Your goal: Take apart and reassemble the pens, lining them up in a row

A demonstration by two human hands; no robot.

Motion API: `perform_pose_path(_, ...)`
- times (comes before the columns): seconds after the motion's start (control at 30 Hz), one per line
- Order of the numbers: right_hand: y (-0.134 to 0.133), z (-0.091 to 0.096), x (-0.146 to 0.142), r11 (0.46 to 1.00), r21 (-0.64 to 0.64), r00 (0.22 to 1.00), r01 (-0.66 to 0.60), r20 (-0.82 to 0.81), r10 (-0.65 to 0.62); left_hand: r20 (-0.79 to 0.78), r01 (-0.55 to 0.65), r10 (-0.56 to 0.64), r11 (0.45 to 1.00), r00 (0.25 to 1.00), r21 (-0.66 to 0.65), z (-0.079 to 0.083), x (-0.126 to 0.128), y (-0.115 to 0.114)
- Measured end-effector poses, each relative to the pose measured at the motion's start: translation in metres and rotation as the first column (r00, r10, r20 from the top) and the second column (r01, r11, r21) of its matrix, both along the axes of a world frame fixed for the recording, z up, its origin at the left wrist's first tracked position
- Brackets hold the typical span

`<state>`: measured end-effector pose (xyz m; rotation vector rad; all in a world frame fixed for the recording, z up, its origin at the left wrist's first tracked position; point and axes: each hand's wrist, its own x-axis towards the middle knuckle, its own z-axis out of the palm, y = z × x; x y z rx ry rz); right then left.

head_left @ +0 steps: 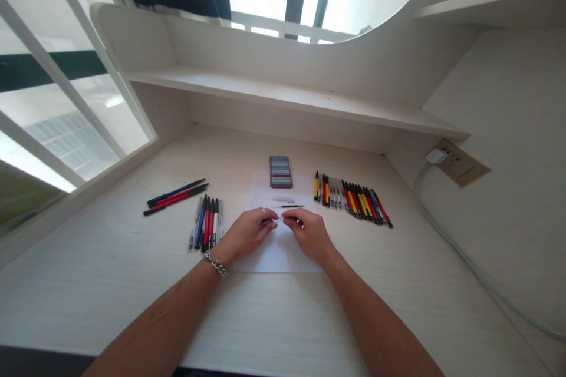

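Note:
My left hand [250,232] and my right hand [310,233] meet over a white sheet of paper [280,256]. Thumb and fingers of both are pinched together on a small clear pen part [280,220], mostly hidden by the fingertips. Just beyond them on the sheet lies a dark, thin pen refill [292,206]. A clear pen barrel piece [283,199] rests behind the refill.
Beside my left hand is a row of pens [207,224]; farther left lie several red and blue pens [177,196]. A long row of pens [354,197] sits at right. A blurred phone-like block [280,171] stands behind the sheet. A cable [446,238] hangs from the socket.

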<state>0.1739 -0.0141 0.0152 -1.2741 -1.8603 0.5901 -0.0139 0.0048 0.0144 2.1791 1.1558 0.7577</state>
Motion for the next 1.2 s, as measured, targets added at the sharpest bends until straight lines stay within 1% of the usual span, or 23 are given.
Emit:
perform_pose_path(0.13, 0.001, -0.001, 0.002, 0.999, -0.04, 1.0, -0.009, -0.021, 0.008, -0.005, 0.014, -0.014, 1.0, 1.0, 0.01, -0.001, 0.0, 0.0)
perform_pose_path(0.3, 0.002, -0.004, 0.002, 0.999, -0.032, 0.998, -0.025, -0.063, 0.023, 0.05, 0.031, -0.031, 1.0, 0.998, 0.003, -0.001, 0.001, 0.0)
perform_pose_path(0.37, 0.005, -0.007, 0.002, 1.0, -0.026, 0.998, -0.006, -0.061, 0.004, 0.078, 0.03, -0.029, 1.0, 0.997, -0.01, -0.001, 0.001, 0.0)
perform_pose_path(0.43, 0.008, -0.011, 0.005, 0.999, -0.006, 0.999, 0.039, -0.012, -0.039, 0.099, 0.02, -0.017, 0.999, 0.995, -0.028, -0.002, 0.001, 0.0)
perform_pose_path(0.5, 0.012, -0.015, 0.008, 0.995, 0.015, 0.99, 0.098, 0.097, -0.099, 0.117, 0.009, -0.003, 0.999, 0.993, -0.047, -0.003, 0.002, 0.0)
perform_pose_path(0.57, 0.016, -0.018, 0.01, 0.988, 0.019, 0.961, 0.152, 0.229, -0.153, 0.138, 0.003, 0.005, 0.998, 0.99, -0.06, -0.003, 0.002, 0.0)
perform_pose_path(0.63, 0.018, -0.021, 0.01, 0.983, 0.009, 0.927, 0.186, 0.33, -0.178, 0.153, 0.003, 0.007, 0.998, 0.988, -0.063, -0.003, 0.002, 0.001)
perform_pose_path(0.7, 0.02, -0.022, 0.008, 0.98, 0.003, 0.906, 0.198, 0.381, -0.184, 0.158, 0.005, 0.005, 0.998, 0.987, -0.06, -0.003, 0.002, 0.001)
perform_pose_path(0.8, 0.02, -0.024, 0.005, 0.979, 0.001, 0.897, 0.203, 0.401, -0.186, 0.161, 0.004, 0.005, 0.998, 0.987, -0.055, -0.003, 0.002, 0.001)
perform_pose_path(0.9, 0.02, -0.023, 0.006, 0.982, 0.015, 0.92, 0.187, 0.347, -0.181, 0.154, -0.004, 0.013, 0.998, 0.988, -0.059, -0.002, 0.001, 0.001)
perform_pose_path(1.0, 0.018, -0.018, 0.011, 0.986, 0.043, 0.972, 0.16, 0.166, -0.165, 0.126, -0.019, 0.029, 0.996, 0.992, -0.082, -0.003, 0.001, 0.001)
perform_pose_path(1.1, 0.014, -0.01, 0.013, 0.988, 0.068, 0.991, 0.137, -0.013, -0.136, 0.109, -0.027, 0.036, 0.996, 0.993, -0.086, -0.003, 0.0, 0.0)
perform_pose_path(1.2, 0.008, -0.005, 0.011, 0.989, 0.108, 0.994, 0.098, -0.049, -0.093, 0.104, -0.02, 0.027, 0.998, 0.994, -0.061, -0.002, 0.001, 0.0)
